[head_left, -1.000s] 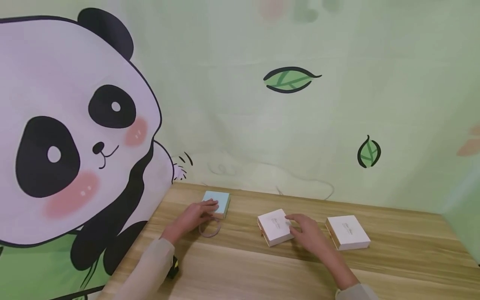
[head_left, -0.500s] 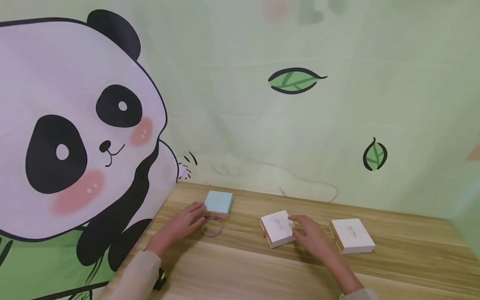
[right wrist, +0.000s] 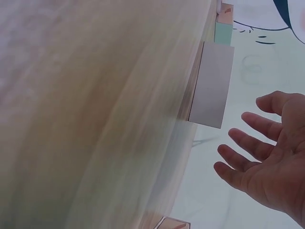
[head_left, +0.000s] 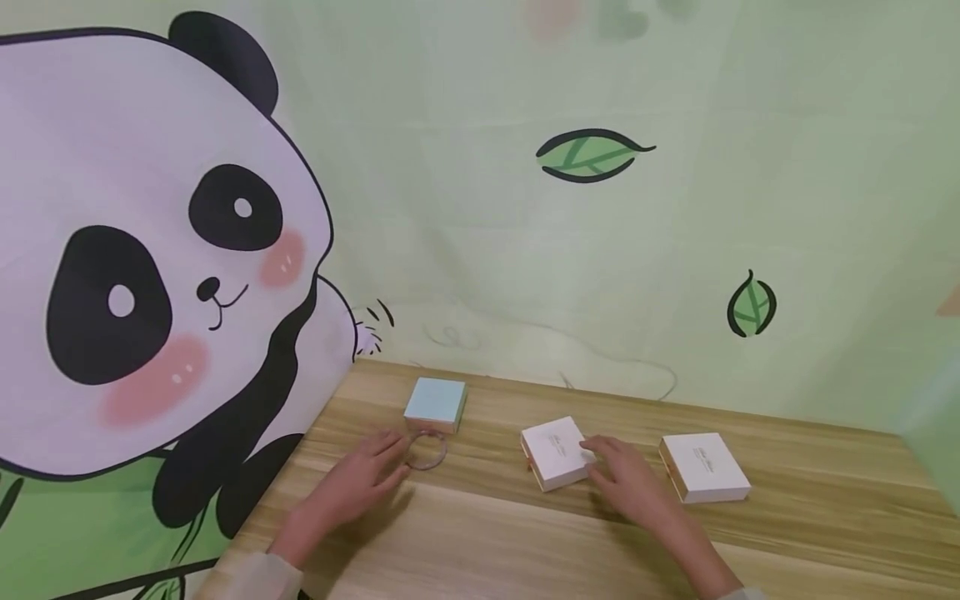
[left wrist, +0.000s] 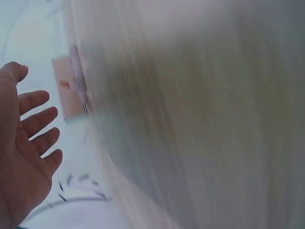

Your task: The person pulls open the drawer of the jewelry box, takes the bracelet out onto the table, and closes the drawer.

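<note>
My left hand, fingers loosely extended, hovers at the left of a thin greyish bangle-like ring. It holds nothing; the left wrist view shows its bare palm. Just behind the ring lies a light blue box. My right hand is beside the right edge of a white box with small print on its lid. In the right wrist view a gap separates its relaxed fingers from that white box.
A second white printed box lies on the wooden table, right of my right hand. Behind the table rises a pale green backdrop with a large cartoon panda at the left.
My left hand has come off the light blue box and drawn back toward me and to the left. The right hand has shifted slightly off the white box. The boxes and ring stay put.
</note>
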A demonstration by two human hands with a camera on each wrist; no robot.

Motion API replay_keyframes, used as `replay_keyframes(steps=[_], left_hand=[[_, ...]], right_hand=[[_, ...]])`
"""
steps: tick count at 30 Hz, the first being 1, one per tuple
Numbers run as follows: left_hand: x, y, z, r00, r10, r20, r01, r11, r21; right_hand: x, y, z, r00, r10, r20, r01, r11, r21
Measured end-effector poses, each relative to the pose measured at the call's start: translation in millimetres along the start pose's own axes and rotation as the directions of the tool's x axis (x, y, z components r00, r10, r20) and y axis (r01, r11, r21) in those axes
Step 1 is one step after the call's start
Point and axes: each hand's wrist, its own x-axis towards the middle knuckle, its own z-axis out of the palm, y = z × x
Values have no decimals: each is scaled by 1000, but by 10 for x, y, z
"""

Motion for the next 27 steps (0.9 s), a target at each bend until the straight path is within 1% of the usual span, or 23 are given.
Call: replay_keyframes(steps=[3,7,9,14,16,18,25,27], left_hand=[[11,177,48,998,50,31,-50,999,-1],[75,395,127,990,135,43,-136,991,9],[129,516,156,984,170,54,-171,985,15],[290,851,214,967,232,103,-233,972,1],[352,970,237,962,249,113,-251,968,-5],[409,1072,279,958,260,118,-263,965,9],[543,1360,484,947,287,146,-292,956,14],[585,1436,524,945,290,149,-298,954,33]], right_hand=[[-35,-7,-12,1000,4,-7,-4,1000,-30],[-71,0,-33,1000,10,-16,-11,998,-65],[-81,9,-44,1000,15,-24,-17,997,-73],[-97,34,-67,999,30,-36,-32,998,-53],[-102,41,-74,999,37,-37,-39,998,-47],[-109,46,-78,998,45,-37,-47,998,-45],[-135,66,-79,998,59,-29,-60,997,-48],[-144,75,-88,998,62,-29,-64,997,-51]])
